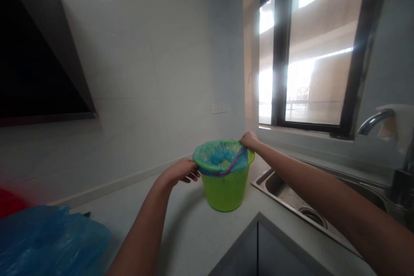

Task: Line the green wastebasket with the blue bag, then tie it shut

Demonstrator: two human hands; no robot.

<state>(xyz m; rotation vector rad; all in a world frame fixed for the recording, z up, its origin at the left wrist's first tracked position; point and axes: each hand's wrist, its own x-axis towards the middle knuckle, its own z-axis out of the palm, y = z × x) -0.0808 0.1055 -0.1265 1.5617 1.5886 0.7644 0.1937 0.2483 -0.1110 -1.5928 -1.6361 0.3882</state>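
The basket (224,194) is lime green, patterned all over with small holes; its translucent blue liner (207,155) carries a purple-pink band (235,161). The tabletop (190,228) is off-white, the crumpled plastic bag (48,241) deeper blue, the sink (263,187) silver, the window frame (280,60) near-black.

Table (186,224), one: pale, smooth-topped, L-shaped, with a raised strip along the back edge. Inner corner of the front edge sharp and squared.

Basket (225,194), one: bright green, perforated sides, round rim; standing upright on its narrower base, between the inner corner and the back corner, nearer the former.

Plastic bag (48,241), one: blue, translucent, crumpled; spread over the left end, running out of view.

Dark object (86,214), one: small, mostly hidden beside the bag; kind not determinable.

Sink (273,185), one: steel, rimmed, with round drain; set into the right-hand run, right of the basket.
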